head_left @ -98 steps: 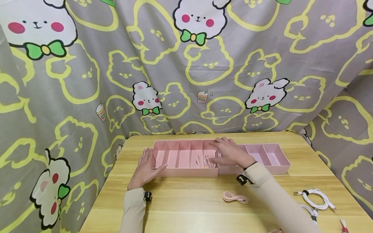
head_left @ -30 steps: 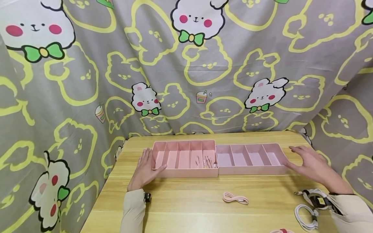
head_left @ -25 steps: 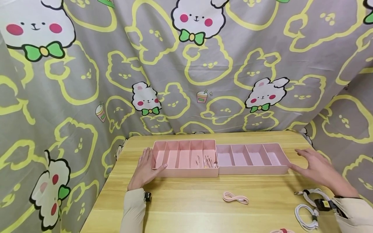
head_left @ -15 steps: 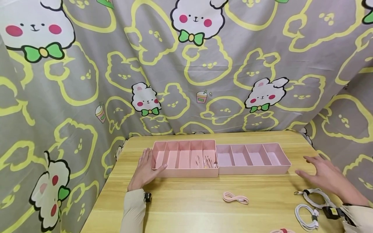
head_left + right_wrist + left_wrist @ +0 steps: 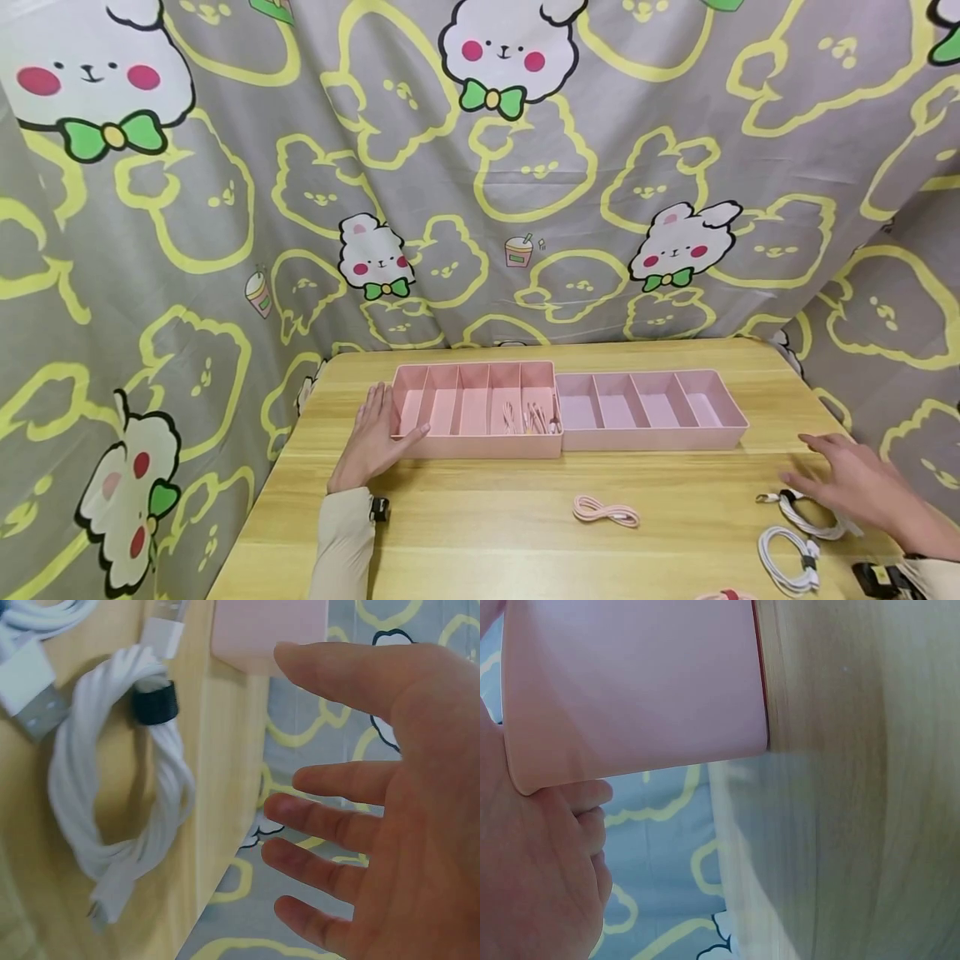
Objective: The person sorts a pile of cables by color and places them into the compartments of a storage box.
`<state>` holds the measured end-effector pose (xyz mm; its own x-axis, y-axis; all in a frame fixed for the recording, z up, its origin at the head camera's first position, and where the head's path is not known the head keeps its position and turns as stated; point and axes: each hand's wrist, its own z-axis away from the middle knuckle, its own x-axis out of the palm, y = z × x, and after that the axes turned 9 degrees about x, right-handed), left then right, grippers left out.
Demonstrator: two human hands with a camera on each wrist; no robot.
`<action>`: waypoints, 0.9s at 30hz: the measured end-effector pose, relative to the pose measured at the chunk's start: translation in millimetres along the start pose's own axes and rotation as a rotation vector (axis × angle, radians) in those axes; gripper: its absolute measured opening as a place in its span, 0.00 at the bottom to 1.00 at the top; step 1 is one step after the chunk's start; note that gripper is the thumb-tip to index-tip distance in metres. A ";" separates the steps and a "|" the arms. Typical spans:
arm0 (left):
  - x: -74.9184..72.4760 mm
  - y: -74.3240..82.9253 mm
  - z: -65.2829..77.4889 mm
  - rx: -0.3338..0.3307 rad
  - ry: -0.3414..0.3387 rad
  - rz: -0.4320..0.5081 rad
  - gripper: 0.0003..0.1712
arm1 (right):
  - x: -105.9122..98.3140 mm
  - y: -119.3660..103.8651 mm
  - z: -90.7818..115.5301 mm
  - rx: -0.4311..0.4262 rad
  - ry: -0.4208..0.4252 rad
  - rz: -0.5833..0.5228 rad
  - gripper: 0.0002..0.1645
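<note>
My left hand point(image 5: 372, 442) rests against the left end of a pink divided organizer box point(image 5: 480, 447), its fingers along the end wall and its thumb on the front rim. The left wrist view shows the palm point(image 5: 540, 877) against the box's corner point(image 5: 637, 690). Several small thin items point(image 5: 536, 419), partly hidden by the front wall, lie in that box's right part. My right hand point(image 5: 862, 483) is over the table's right side, fingers spread and holding nothing. Close by lies a white USB cable point(image 5: 75, 772), coiled with a black strap. Another coiled white cable point(image 5: 780, 562) lies nearer me.
A lilac divided box point(image 5: 652, 439) adjoins the pink one on its right. A pink cable point(image 5: 606, 510) lies folded mid-table, and part of another pink bundle point(image 5: 727, 595) shows at the bottom edge. Behind the wooden table point(image 5: 465, 533) hangs a patterned curtain point(image 5: 525, 192).
My right hand has left the pink box, passed the lilac box's right end, and moved right and toward me over the white cables. The left hand has stayed put.
</note>
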<state>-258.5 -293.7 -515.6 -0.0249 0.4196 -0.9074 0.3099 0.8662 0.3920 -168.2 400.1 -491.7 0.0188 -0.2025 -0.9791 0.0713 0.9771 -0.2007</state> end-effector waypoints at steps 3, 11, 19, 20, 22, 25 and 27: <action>0.0 0.1 -0.3 0.000 0.002 0.006 0.66 | 5.3 3.6 2.9 0.005 -0.018 0.007 0.52; 0.1 0.7 -0.3 -0.007 0.011 0.011 0.65 | 19.1 12.7 7.7 -0.024 -0.036 0.031 0.53; -0.8 0.5 -0.5 -0.002 0.001 0.009 0.66 | 25.5 17.4 5.3 0.016 -0.173 -0.012 0.56; -0.9 0.5 -0.4 -0.002 0.001 0.010 0.66 | 25.7 17.4 5.5 0.021 -0.181 -0.020 0.56; -1.0 0.6 -0.4 -0.002 0.001 0.013 0.66 | 26.8 17.5 6.7 0.017 -0.181 -0.036 0.55; -1.2 0.9 -0.3 -0.001 0.004 0.021 0.66 | 28.0 16.7 9.8 0.009 -0.190 -0.058 0.53; -1.1 0.7 -0.2 -0.001 0.005 0.022 0.66 | 29.1 16.3 11.4 -0.006 -0.194 -0.065 0.51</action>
<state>-258.4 -293.6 -514.2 -0.0228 0.4395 -0.8980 0.3091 0.8573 0.4117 -155.1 409.3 -523.1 0.2066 -0.2736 -0.9394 0.0725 0.9617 -0.2642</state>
